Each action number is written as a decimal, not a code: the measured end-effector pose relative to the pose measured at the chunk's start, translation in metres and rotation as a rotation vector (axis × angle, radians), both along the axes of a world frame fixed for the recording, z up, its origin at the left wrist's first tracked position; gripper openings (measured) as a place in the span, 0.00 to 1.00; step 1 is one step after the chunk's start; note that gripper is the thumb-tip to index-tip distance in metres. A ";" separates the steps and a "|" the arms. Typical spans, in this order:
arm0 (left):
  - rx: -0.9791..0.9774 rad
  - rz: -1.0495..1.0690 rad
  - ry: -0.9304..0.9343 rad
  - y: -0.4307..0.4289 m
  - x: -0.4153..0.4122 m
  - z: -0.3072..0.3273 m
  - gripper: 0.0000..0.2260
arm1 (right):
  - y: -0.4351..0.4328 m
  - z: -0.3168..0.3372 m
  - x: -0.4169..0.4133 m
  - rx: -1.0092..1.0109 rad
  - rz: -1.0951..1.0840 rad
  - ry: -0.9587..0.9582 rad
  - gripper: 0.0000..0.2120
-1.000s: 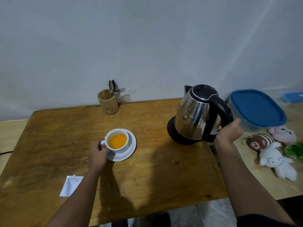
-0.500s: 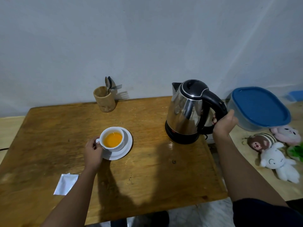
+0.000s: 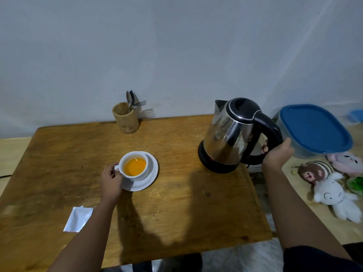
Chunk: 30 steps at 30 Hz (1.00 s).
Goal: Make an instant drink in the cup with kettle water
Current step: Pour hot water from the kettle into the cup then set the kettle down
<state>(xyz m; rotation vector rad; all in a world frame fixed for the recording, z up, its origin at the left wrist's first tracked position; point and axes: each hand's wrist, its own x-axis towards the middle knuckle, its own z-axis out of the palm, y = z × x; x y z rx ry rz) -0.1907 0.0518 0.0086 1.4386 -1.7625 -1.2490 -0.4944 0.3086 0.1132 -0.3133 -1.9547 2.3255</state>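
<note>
A white cup [image 3: 135, 166] with orange liquid in it stands on a white saucer [image 3: 149, 179] near the middle of the wooden table [image 3: 176, 213]. My left hand [image 3: 111, 180] holds the cup by its handle on the left side. A steel kettle [image 3: 230, 134] with a black lid and handle sits upright on its black base at the table's right. My right hand [image 3: 277, 156] is wrapped around the lower part of the kettle's handle. A torn white sachet [image 3: 78, 218] lies flat near the front left.
A wooden holder [image 3: 125, 120] with spoons and a fork stands at the back by the wall. Right of the table lies a container with a blue lid [image 3: 314, 128], and several plush toys [image 3: 334, 185] sit on the lower surface beside it.
The kettle has come down from a tilt onto its base and now stands upright, my right hand still on the handle. My left hand has stayed on the cup.
</note>
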 end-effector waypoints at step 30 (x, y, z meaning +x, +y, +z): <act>0.012 0.010 0.014 0.002 -0.001 0.001 0.12 | -0.016 0.003 -0.024 0.044 0.149 0.133 0.20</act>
